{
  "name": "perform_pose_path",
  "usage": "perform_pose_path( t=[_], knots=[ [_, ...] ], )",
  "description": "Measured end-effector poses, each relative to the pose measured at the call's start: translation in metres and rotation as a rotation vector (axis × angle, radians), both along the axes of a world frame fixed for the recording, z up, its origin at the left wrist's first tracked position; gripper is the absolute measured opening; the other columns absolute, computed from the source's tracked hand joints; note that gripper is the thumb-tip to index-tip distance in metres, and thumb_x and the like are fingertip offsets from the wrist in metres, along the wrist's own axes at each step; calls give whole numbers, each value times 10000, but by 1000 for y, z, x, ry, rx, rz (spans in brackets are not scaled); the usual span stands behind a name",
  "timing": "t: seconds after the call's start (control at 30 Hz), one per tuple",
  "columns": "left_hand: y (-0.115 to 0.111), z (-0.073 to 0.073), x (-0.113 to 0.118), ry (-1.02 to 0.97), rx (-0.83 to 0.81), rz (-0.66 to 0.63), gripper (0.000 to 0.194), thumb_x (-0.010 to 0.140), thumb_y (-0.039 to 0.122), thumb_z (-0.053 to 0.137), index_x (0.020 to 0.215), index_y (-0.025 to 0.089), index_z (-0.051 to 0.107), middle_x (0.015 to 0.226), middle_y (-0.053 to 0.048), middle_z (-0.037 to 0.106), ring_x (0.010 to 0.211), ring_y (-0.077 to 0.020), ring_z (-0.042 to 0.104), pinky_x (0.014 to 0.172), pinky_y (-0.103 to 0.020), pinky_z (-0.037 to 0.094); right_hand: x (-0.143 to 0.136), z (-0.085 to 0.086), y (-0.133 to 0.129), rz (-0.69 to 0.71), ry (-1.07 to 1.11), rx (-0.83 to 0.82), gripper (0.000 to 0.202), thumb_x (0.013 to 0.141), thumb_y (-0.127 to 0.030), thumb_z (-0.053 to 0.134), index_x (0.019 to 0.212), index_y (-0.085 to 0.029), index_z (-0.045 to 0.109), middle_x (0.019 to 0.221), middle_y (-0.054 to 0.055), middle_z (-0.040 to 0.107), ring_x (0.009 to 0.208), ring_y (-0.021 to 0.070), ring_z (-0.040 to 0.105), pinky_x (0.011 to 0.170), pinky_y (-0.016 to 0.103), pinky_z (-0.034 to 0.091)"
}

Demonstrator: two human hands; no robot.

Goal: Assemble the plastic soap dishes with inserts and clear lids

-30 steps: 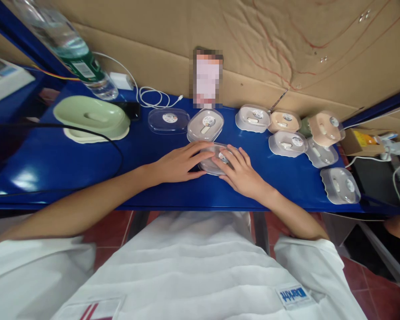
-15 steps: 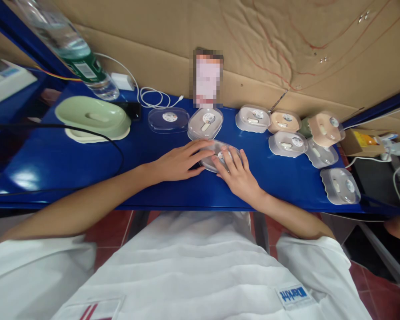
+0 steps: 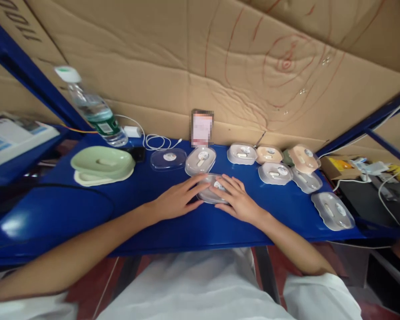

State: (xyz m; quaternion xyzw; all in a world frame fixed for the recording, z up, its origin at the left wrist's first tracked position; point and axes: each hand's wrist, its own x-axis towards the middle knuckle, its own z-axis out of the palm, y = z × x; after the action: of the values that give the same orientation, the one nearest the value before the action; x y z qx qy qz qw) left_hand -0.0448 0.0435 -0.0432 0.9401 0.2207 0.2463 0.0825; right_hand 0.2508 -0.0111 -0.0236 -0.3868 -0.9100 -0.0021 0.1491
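A grey soap box (image 3: 209,194) with a clear lid and a round label lies on the blue table between my hands. My left hand (image 3: 176,200) grips its left end, fingers along the far side and thumb at the near edge. From the right, my right hand (image 3: 238,200) curls over the box, its fingers across the lid and label and its thumb low on the near side. Both hands hide parts of the box. Just beyond sits another lidded grey soap box (image 3: 200,162). A loose clear lid (image 3: 165,163) with a round label lies to its left.
Several lidded soap boxes (image 3: 275,173) stand at the right. At the left are a green soap dish (image 3: 103,162), a water bottle (image 3: 102,118) and a white cable (image 3: 156,142). A blurred-out phone-like object (image 3: 202,129) leans on the cardboard wall (image 3: 136,80).
The view has tilted up, so everything sits lower in the picture. My right-hand fingers have drawn closer round the soap box; my left hand stays at its left end.
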Motion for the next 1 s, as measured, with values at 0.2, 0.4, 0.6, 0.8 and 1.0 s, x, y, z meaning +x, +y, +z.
perform_pose_path(
  t=[0.2,0.4,0.6,0.8,1.0],
  knots=[
    [1,4,-2,-8,24,-10,525,1077,324,592,1585,239,492,1652,-178,506,1502,-330,563,1201,-499,542,12,-3,16,60,122,-75,668,997,-459,770,1604,-282,552,1745,167,402,1660,324,309,1289,580,375],
    [3,7,-1,-49,17,-14,380,1075,347,598,1437,233,601,1561,-166,583,1420,-315,629,1180,-509,563,15,-9,21,-10,281,-204,936,889,-532,868,1675,-261,439,1773,220,310,1642,350,347,1284,570,392],
    [2,5,-1,-35,4,-2,353,1073,376,610,1393,228,614,1522,-157,593,1387,-310,632,1163,-505,566,20,-8,25,54,352,-285,959,867,-559,878,1664,-243,447,1703,216,428,1601,337,418,1286,551,402],
    [2,4,-2,-35,-3,-17,343,1078,354,598,1386,203,601,1534,-174,574,1387,-312,620,1143,-499,572,18,-5,20,23,254,-232,976,926,-596,803,1719,-272,336,1729,208,386,1611,363,392,1284,611,389],
    [2,5,-2,-40,-13,-32,336,1057,364,629,1354,209,614,1517,-171,579,1388,-324,606,1144,-515,567,21,-5,20,80,161,-189,1069,911,-656,779,1750,-268,243,1761,210,328,1635,368,345,1293,599,379]
  ],
)
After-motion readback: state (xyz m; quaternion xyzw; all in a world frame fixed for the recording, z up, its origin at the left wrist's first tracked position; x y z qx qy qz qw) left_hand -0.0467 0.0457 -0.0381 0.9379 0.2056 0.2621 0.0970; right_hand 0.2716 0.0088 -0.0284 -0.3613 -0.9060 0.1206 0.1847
